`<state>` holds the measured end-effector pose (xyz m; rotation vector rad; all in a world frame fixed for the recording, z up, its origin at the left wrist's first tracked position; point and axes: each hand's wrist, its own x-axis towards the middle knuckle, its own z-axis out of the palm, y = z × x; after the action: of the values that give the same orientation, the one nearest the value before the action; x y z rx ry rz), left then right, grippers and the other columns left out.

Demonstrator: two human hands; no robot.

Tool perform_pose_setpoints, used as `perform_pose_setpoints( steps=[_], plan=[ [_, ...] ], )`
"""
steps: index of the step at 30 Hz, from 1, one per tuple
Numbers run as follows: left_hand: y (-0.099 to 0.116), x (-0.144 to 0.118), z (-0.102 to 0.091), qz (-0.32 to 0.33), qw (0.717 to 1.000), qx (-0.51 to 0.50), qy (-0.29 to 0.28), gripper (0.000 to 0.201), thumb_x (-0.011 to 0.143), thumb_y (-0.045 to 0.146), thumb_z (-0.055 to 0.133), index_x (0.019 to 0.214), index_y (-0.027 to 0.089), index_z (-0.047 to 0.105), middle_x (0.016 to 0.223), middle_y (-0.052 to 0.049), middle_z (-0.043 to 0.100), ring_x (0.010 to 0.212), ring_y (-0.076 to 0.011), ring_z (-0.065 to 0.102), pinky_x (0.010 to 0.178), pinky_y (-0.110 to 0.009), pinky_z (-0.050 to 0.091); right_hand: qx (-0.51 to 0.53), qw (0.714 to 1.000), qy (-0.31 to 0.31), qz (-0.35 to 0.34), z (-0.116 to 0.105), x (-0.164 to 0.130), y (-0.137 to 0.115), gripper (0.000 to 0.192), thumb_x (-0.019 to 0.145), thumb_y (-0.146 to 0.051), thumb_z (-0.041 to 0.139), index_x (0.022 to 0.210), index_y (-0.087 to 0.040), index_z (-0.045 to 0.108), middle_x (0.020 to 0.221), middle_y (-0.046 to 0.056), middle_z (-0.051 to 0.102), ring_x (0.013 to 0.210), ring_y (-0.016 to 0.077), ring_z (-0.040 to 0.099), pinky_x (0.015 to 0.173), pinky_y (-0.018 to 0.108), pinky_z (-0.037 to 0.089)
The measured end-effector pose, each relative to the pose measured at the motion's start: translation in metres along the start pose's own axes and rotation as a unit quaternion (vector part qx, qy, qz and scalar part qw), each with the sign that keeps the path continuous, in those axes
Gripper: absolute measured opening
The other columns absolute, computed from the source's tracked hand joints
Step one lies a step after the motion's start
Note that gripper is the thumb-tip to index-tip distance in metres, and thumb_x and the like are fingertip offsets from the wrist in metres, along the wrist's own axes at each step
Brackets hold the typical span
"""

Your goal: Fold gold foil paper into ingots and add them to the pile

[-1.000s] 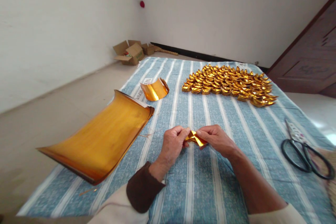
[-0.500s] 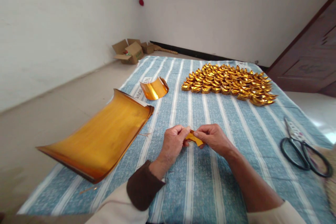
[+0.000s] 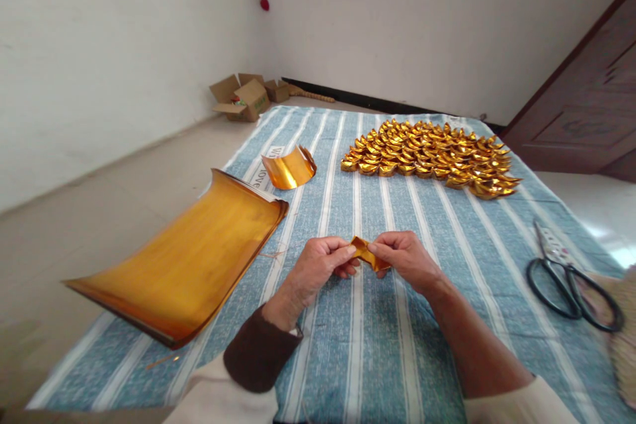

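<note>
While both hands are working close together, the left hand (image 3: 318,264) is pinching one end of the foil (image 3: 366,254) between thumb and fingers, and the right hand (image 3: 408,257) is clamping the other end, thumb on the near face. So the foil is sitting right between the two, folded and shining gold. Out left of the grip, the sheets (image 3: 183,258) are lying in a big curling stack; beyond it, slightly left, the strip (image 3: 289,169) is bending round. Farther off, beyond and right, the gold pieces (image 3: 430,156) are crowding in rows! Well right of the grip, the scissors (image 3: 571,281) are resting, black handles nearer the person, and beneath everything the striped cloth (image 3: 328,358) is spreading.
</note>
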<state>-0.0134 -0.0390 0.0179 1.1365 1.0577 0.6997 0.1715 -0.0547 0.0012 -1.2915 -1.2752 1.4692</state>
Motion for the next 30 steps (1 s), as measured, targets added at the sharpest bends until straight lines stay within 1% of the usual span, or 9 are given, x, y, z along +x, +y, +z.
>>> perform_pose_setpoints(
  steps=[5, 10, 14, 16, 19, 21, 23, 26, 30],
  plan=[
    [-0.0023, 0.0017, 0.0017, -0.015, 1.000, 0.003, 0.021, 0.018, 0.074, 0.029, 0.067, 0.067, 0.013, 0.065, 0.062, -0.004, 0.068, 0.049, -0.0092, 0.056, 0.052, -0.022, 0.044, 0.002, 1.000, 0.002, 0.008, -0.0008, 0.0003, 0.0013, 0.038, 0.075, -0.051, 0.067, 0.064, -0.015, 0.065, 0.056, 0.001, 0.060, 0.051, 0.0105, 0.055, 0.049, 0.024, 0.049],
    [-0.0051, 0.0027, 0.0066, -0.010, 0.999, 0.003, 0.052, 0.017, 0.075, 0.027, 0.065, 0.065, 0.014, 0.063, 0.058, -0.002, 0.065, 0.045, -0.0081, 0.054, 0.047, -0.021, 0.041, -0.007, 1.000, 0.008, 0.010, 0.0000, 0.0008, 0.0023, 0.037, 0.075, -0.050, 0.067, 0.066, -0.014, 0.066, 0.056, 0.001, 0.059, 0.052, 0.0107, 0.055, 0.049, 0.024, 0.049],
    [-0.0080, 0.0028, 0.0098, -0.002, 0.997, 0.014, 0.074, 0.018, 0.076, 0.027, 0.064, 0.064, 0.014, 0.062, 0.056, -0.001, 0.064, 0.044, -0.0079, 0.053, 0.045, -0.020, 0.039, -0.016, 1.000, 0.013, 0.008, 0.0002, 0.0010, 0.0016, 0.038, 0.075, -0.050, 0.067, 0.063, -0.014, 0.064, 0.054, -0.001, 0.056, 0.050, 0.0092, 0.052, 0.046, 0.022, 0.046],
    [-0.0084, 0.0030, 0.0097, 0.000, 0.998, 0.023, 0.066, 0.018, 0.076, 0.028, 0.064, 0.065, 0.014, 0.063, 0.057, -0.002, 0.064, 0.045, -0.0087, 0.054, 0.046, -0.021, 0.040, -0.021, 1.000, 0.011, 0.008, -0.0002, 0.0008, 0.0009, 0.038, 0.076, -0.050, 0.066, 0.062, -0.015, 0.063, 0.054, -0.001, 0.055, 0.049, 0.0087, 0.051, 0.046, 0.022, 0.045],
    [-0.0072, 0.0040, 0.0084, 0.010, 0.999, 0.025, 0.047, 0.016, 0.073, 0.029, 0.067, 0.074, 0.013, 0.068, 0.062, -0.002, 0.066, 0.049, -0.0093, 0.054, 0.048, -0.021, 0.041, -0.021, 1.000, -0.005, 0.008, -0.0005, 0.0000, 0.0000, 0.038, 0.076, -0.050, 0.066, 0.062, -0.015, 0.063, 0.054, -0.001, 0.057, 0.049, 0.0088, 0.052, 0.046, 0.022, 0.045],
    [-0.0057, 0.0050, 0.0079, 0.024, 0.998, 0.020, 0.048, 0.018, 0.071, 0.028, 0.069, 0.081, 0.013, 0.070, 0.066, -0.003, 0.068, 0.052, -0.0094, 0.055, 0.049, -0.021, 0.042, -0.020, 1.000, -0.017, 0.010, 0.0000, -0.0008, -0.0005, 0.037, 0.076, -0.049, 0.066, 0.062, -0.015, 0.063, 0.054, -0.001, 0.057, 0.049, 0.0089, 0.052, 0.047, 0.022, 0.045],
    [-0.0043, 0.0059, 0.0081, 0.032, 0.998, 0.012, 0.052, 0.020, 0.069, 0.027, 0.071, 0.082, 0.012, 0.071, 0.069, -0.003, 0.069, 0.054, -0.0096, 0.055, 0.050, -0.021, 0.042, -0.024, 0.999, -0.025, 0.013, 0.0008, -0.0016, -0.0010, 0.037, 0.076, -0.049, 0.066, 0.061, -0.015, 0.062, 0.054, -0.001, 0.058, 0.049, 0.0088, 0.052, 0.046, 0.021, 0.045],
    [-0.0026, 0.0062, 0.0089, 0.035, 0.998, 0.002, 0.049, 0.018, 0.067, 0.026, 0.072, 0.080, 0.013, 0.072, 0.066, -0.002, 0.068, 0.053, -0.0091, 0.054, 0.052, -0.022, 0.043, -0.028, 0.999, -0.030, 0.011, 0.0019, -0.0023, -0.0019, 0.036, 0.077, -0.046, 0.066, 0.060, -0.015, 0.062, 0.053, -0.001, 0.057, 0.048, 0.0085, 0.052, 0.046, 0.021, 0.044],
    [-0.0018, 0.0048, 0.0101, 0.037, 0.998, -0.002, 0.059, 0.012, 0.066, 0.025, 0.071, 0.067, 0.013, 0.070, 0.055, 0.000, 0.063, 0.049, -0.0088, 0.051, 0.050, -0.022, 0.041, -0.028, 0.999, -0.033, 0.013, 0.0033, -0.0027, -0.0030, 0.034, 0.077, -0.044, 0.066, 0.059, -0.016, 0.061, 0.051, -0.002, 0.056, 0.047, 0.0082, 0.051, 0.045, 0.021, 0.044]
  ],
)
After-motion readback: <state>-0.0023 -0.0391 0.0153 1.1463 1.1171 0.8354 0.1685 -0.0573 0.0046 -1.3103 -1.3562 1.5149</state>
